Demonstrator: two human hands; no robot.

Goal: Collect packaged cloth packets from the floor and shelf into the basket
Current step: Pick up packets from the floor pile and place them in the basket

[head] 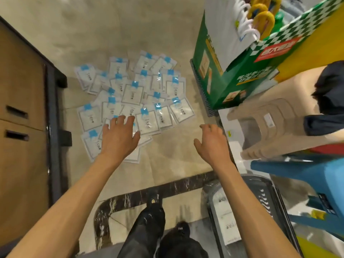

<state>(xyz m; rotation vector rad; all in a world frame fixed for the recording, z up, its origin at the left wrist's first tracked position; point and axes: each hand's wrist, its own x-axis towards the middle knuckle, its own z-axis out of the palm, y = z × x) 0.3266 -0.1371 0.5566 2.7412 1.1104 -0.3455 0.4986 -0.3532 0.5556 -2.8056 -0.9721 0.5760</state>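
Several clear cloth packets [132,94] with blue tabs lie scattered in a heap on the beige floor. My left hand [119,135] reaches over the near edge of the heap with fingers spread, above a packet, holding nothing. My right hand [212,140] hovers over bare floor to the right of the heap, fingers loosely curled and empty. The dark basket [260,180] stands on the floor at lower right, with white packets inside.
A brown cabinet [20,127] with a dark frame borders the left. A green carton [223,71] with bags, stacked beige stools [279,131] and a blue stool [307,172] crowd the right. My dark shoes [154,216] stand by a dark marble floor strip [167,189].
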